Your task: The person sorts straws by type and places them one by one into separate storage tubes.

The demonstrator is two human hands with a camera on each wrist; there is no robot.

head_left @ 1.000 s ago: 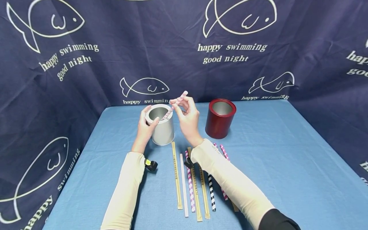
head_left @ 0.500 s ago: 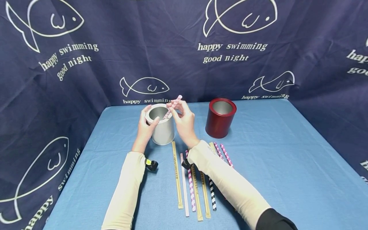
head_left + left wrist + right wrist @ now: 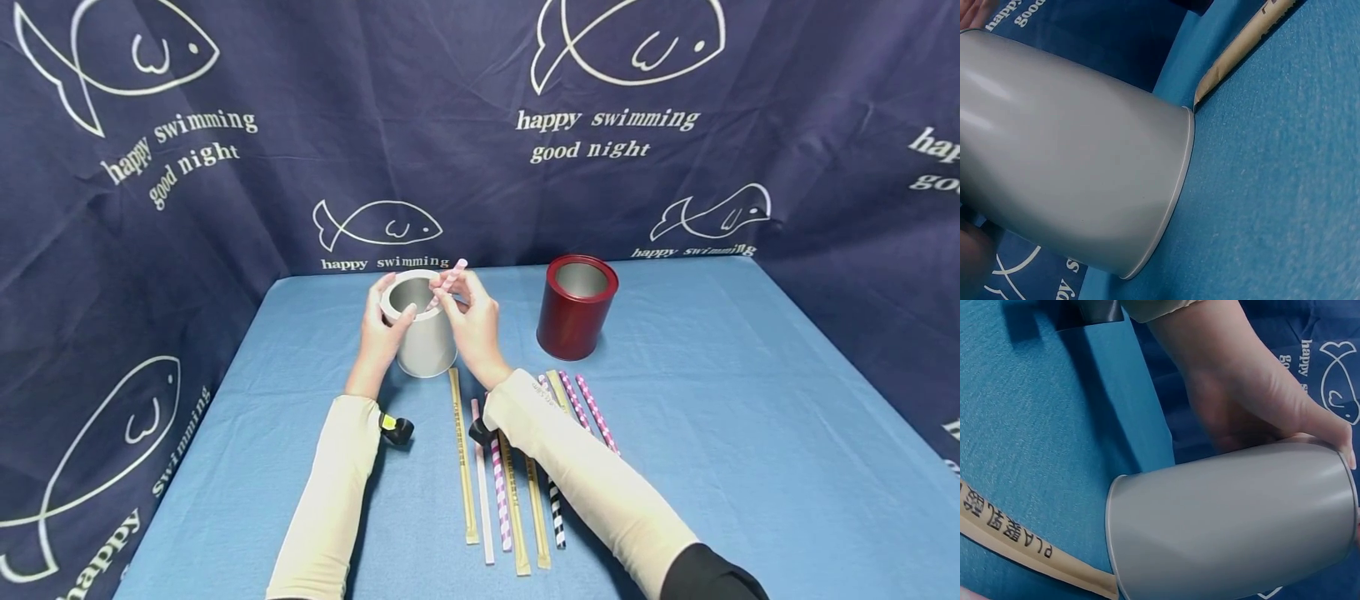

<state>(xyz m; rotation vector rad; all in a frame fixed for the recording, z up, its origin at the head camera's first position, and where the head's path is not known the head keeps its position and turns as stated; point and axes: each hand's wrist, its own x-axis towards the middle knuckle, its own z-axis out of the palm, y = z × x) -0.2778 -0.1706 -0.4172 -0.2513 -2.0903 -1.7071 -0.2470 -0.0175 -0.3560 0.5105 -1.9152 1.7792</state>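
A white tin can stands upright on the blue cloth, its round mouth facing up. My left hand grips its left side, thumb at the front of the rim; the right wrist view shows that hand wrapped against the can's wall. Between thumb and fingers, my right hand pinches a pink-and-white striped paper straw over the right of the rim. The straw slants, its lower end inside the can's mouth and its upper end above the fingers.
A red tin can stands open-topped to the right. Nearer me lie several straws side by side: paper-wrapped ones, a pale pink one, a black-and-white one and pink patterned ones, partly under my right sleeve. A fish-print curtain hangs behind.
My right hand has moved left and slightly down, carrying the pink striped straw lower into the white can's mouth. My left hand has stayed on the can.
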